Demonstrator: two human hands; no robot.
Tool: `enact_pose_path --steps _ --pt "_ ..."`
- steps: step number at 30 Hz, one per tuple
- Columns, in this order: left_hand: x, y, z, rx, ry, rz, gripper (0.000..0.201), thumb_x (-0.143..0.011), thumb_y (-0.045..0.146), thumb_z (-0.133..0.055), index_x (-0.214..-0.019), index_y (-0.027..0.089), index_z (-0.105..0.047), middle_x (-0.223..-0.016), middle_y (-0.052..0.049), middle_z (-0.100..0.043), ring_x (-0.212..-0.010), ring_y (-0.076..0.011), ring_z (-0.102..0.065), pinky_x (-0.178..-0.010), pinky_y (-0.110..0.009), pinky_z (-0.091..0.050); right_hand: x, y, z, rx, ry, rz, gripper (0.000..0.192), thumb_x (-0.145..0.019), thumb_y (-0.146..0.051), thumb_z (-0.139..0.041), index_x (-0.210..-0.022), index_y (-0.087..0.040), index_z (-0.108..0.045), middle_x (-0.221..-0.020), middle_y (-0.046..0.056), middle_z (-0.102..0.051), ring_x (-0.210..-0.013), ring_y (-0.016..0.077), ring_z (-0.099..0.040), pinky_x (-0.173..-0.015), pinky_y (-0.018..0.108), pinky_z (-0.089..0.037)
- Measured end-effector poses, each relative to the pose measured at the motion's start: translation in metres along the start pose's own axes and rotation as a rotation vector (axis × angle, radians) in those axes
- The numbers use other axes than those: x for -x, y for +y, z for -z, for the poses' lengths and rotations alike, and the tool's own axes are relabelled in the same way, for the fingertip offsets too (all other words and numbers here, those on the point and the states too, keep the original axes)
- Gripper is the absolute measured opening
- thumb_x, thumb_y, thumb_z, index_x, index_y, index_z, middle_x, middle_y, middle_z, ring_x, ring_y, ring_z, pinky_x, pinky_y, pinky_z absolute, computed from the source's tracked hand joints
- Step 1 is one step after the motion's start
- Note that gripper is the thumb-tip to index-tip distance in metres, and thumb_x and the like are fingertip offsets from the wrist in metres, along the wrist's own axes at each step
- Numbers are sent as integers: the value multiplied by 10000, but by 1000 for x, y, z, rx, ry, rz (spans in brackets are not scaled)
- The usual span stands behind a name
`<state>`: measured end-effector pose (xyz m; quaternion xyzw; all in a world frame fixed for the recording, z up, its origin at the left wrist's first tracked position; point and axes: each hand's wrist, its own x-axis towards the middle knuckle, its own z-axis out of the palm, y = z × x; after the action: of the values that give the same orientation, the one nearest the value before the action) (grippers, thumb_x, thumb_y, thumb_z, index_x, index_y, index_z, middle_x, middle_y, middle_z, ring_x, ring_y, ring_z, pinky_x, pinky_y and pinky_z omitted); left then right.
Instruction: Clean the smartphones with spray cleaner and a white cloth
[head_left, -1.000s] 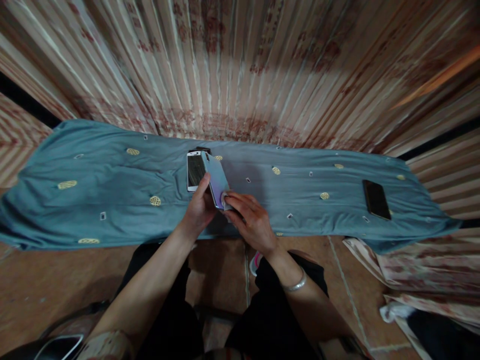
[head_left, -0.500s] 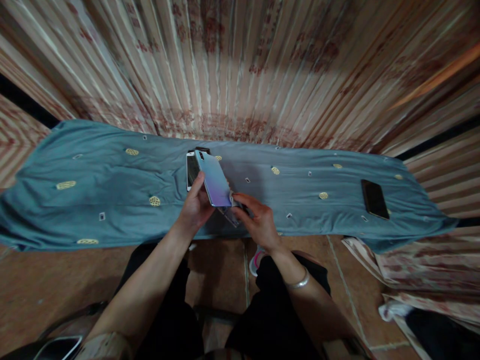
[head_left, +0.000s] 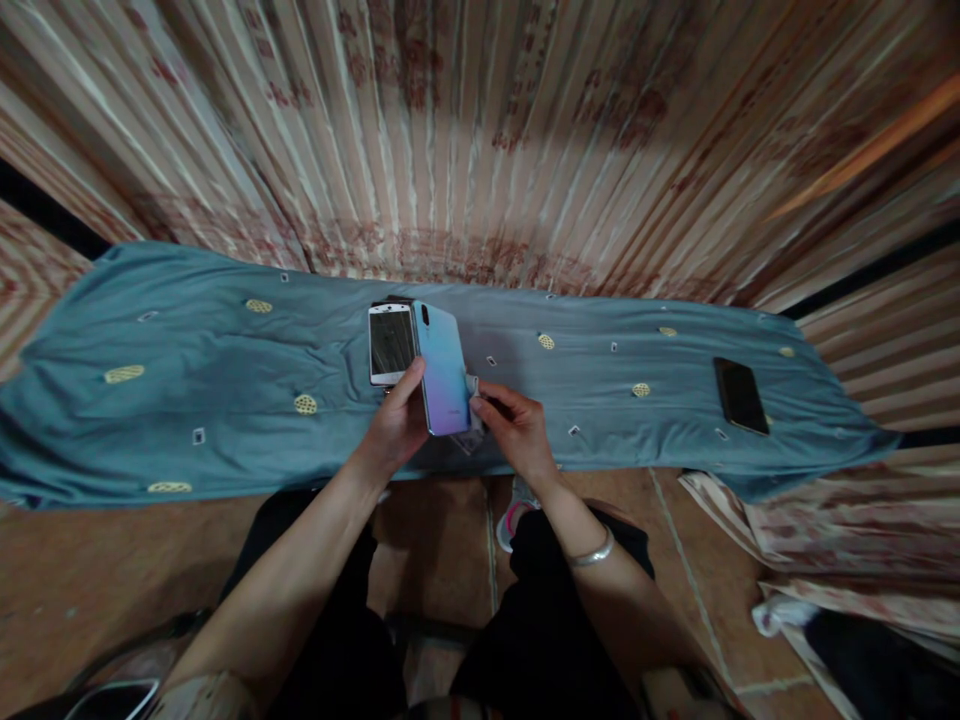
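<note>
Pleated curtain (head_left: 450, 150) behind, red floral print; tiled floor (head_left: 427, 560) below. Blue sheet (head_left: 210, 350) with yellow pineapple-like motifs covers a long, narrow surface.

Blue phone (head_left: 446, 360): held over the sheet near its middle, back up, camera end away from the person. In this view it adjoins the right side of the white phone (head_left: 391, 345), which lies screen up, a dark object (head_left: 395, 300) showing at its far edge. Black phone (head_left: 741, 396) lies well apart, toward the right end.

Left hand (head_left: 397, 425): thumb pressed on the phone's left edge; other fingers hidden beneath, grip there cannot be told. Right hand (head_left: 517, 425): thumb and forefinger pinched together on a greyish rag (head_left: 472, 386) at the phone's right edge. Greyish material also shows under the near end; cannot tell if it is the same piece.

Progress (judged): edge work on the blue phone under way, phone not yet set down. How much of its back or screen is done cannot be told. White and black phones are out of hand; nothing marks either as finished or pending.

Writing: faint mark near the blue phone's lower end, too small to read. No brand legible.
</note>
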<state>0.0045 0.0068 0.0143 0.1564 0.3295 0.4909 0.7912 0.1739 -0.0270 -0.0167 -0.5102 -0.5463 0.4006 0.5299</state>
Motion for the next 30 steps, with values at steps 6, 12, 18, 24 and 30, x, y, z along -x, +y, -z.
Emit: enact_pose_path --steps 6,12,18,24,30 --pt "1 -3 1 -2 -18 19 273 -977 380 -686 -1014 132 -795 -1023 -126 -838 -1120 -318 -785 -1038 -443 -614 0 -3 -1 17 25 23 288 -875 -424 -760 -1050 -221 -866 -965 22 -857 -865 200 -769 -817 304 -622" --pt "-2 -7 2 -39 -17 -29 198 -942 306 -740 -864 127 -777 -838 -85 -815 -1005 -290 -802 -990 -397 -626 0 0 -2 85 32 64 285 -904 -429 -724 -1055 -226 -855 -1058 35 -859 -971 213 -795 -926 329 -616" --pt "-3 -7 4 -2 -11 1 153 -954 283 -733 -937 140 -786 -809 -45 -806 -866 -238 -800 -930 -359 -637 -5 1 3 140 118 114 303 -909 -456 -702 -1046 -229 -850 -1054 46 -852 -978 223 -794 -931 337 -630" --pt "2 -9 -2 -4 4 46 264 -999 279 -662 -1175 124 -784 -894 -70 -832 -907 -249 -808 -953 -362 -635 -11 2 9 174 127 106 344 -921 -486 -671 -1054 -221 -847 -1032 50 -852 -941 235 -791 -898 357 -636" --pt "7 -13 -9 -22 -47 110 367 -1030 312 -599 -1300 117 -753 -1097 -129 -839 -1076 -302 -797 -1030 -427 -620 -12 5 4 124 104 89 341 -931 -466 -654 -1058 -218 -851 -1000 39 -845 -909 229 -776 -874 354 -629"
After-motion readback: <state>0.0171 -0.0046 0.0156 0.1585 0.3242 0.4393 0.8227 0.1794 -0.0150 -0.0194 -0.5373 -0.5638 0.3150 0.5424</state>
